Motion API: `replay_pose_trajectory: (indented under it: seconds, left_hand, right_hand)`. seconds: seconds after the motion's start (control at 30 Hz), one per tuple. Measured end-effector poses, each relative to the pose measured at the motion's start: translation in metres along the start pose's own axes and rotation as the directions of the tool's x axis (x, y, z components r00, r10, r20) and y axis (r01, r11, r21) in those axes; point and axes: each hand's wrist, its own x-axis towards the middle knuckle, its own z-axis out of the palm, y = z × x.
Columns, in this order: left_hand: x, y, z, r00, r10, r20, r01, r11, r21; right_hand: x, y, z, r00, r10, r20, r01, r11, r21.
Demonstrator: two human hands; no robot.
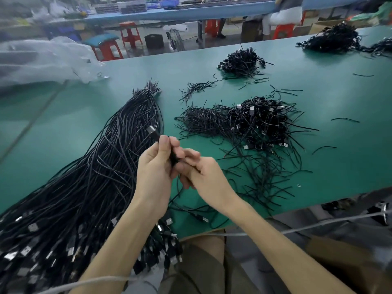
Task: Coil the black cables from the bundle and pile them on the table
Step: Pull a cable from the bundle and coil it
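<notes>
A long bundle of black cables (101, 162) lies diagonally on the green table (318, 92), its metal plugs hanging over the near edge at the lower left. My left hand (156, 166) grips one black cable (153, 133) whose plug sticks up above the fingers. Touching it from the right, my right hand (203, 175) pinches the same cable lower down, and the cable trails down to the table edge. A pile of coiled cables (261, 122) sits to the right of my hands.
Black twist ties (201, 119) are scattered around the pile. A smaller coiled pile (241, 61) and another heap (337, 38) lie farther back. A clear plastic bag (42, 60) rests at the left. Red stools and a blue bench stand beyond the table.
</notes>
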Motion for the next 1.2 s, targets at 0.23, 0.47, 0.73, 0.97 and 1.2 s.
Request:
replay_pose_trajectory:
  seconds: [0.23, 0.47, 0.73, 0.97, 1.2]
  left_hand:
    - [-0.004, -0.006, 0.002, 0.999, 0.052, 0.004, -0.051, 0.980, -0.194]
    - [-0.008, -0.026, 0.002, 0.999, 0.005, 0.049, 0.002, 0.989, -0.146]
    - [-0.001, -0.017, -0.034, 0.975, -0.044, 0.218, -0.028, 0.947, 0.320]
    - [0.009, -0.017, -0.032, 0.984, -0.178, 0.010, 0.151, 0.858, 0.490]
    - [0.042, -0.002, 0.000, 0.907, -0.254, 0.337, -0.209, 0.425, 0.881]
  right_hand:
    - [0.012, 0.002, -0.008, 0.993, 0.115, -0.013, -0.115, 0.993, 0.015]
    - [0.004, 0.006, -0.008, 0.998, 0.067, -0.006, -0.066, 0.992, 0.104]
    - [-0.001, 0.003, -0.028, 1.000, 0.006, 0.007, -0.004, 0.956, -0.294]
    - [0.007, 0.004, -0.047, 0.981, -0.014, 0.194, 0.133, 0.775, -0.618]
    - [0.027, -0.006, -0.078, 0.953, -0.045, 0.301, 0.274, 0.554, -0.786]
